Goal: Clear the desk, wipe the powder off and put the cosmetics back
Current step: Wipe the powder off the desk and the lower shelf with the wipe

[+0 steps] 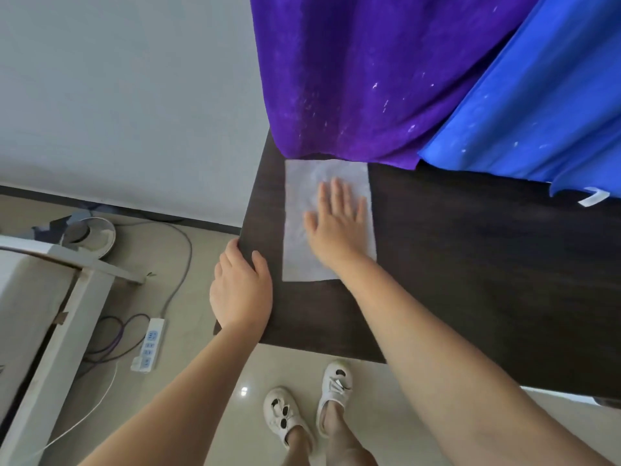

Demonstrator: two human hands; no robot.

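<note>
Head view is cutting off the dark desk (470, 264) at right, under hanging cloths. The right hand (339, 216) is pressing flat, fingers straight, on a white wipe (299, 230); the left hand (240, 284) is gripping the desk's edge.

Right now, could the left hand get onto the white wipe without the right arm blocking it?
Probably yes. The left hand grips the desk edge beside the wipe, whose near-left corner lies bare; the right hand presses farther in.
</note>
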